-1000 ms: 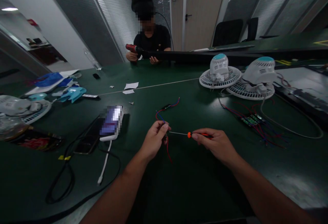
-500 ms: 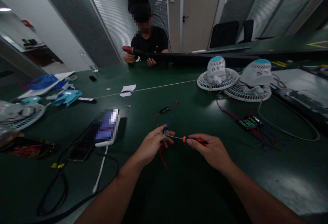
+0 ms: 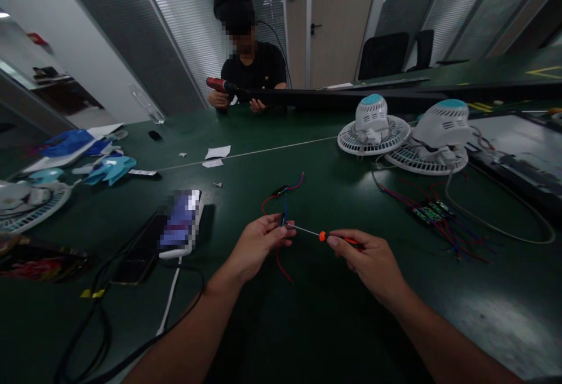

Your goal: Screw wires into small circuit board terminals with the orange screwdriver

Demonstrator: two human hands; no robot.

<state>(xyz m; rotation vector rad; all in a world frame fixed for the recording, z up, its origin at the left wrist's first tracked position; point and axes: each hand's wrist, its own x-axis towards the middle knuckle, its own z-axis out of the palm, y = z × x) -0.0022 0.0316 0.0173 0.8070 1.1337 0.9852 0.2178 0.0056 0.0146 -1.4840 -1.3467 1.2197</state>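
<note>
Between the fingers of my left hand (image 3: 262, 242) is a small circuit board (image 3: 283, 220), with a blue wire rising from it and a red wire (image 3: 284, 268) hanging below. My right hand (image 3: 369, 261) is closed around the red and black handle of a screwdriver (image 3: 309, 231). Its thin metal shaft points left and the tip is at the board by my left fingertips; exact contact is too small to tell. Just beyond my left hand, a second small board (image 3: 280, 190) with red and blue wires lies on the green table (image 3: 333, 319).
Two white fan heads (image 3: 373, 129) stand at the right, near a cluster of wired circuit boards (image 3: 434, 211). A phone (image 3: 180, 220) and black cables (image 3: 105, 325) lie left. Across the table a person (image 3: 252, 68) holds a red power drill (image 3: 216, 84) by a long black bar.
The screwdriver and my right hand have shifted slightly right. My left fingers have turned the small board a little, and the view has shifted slightly.
</note>
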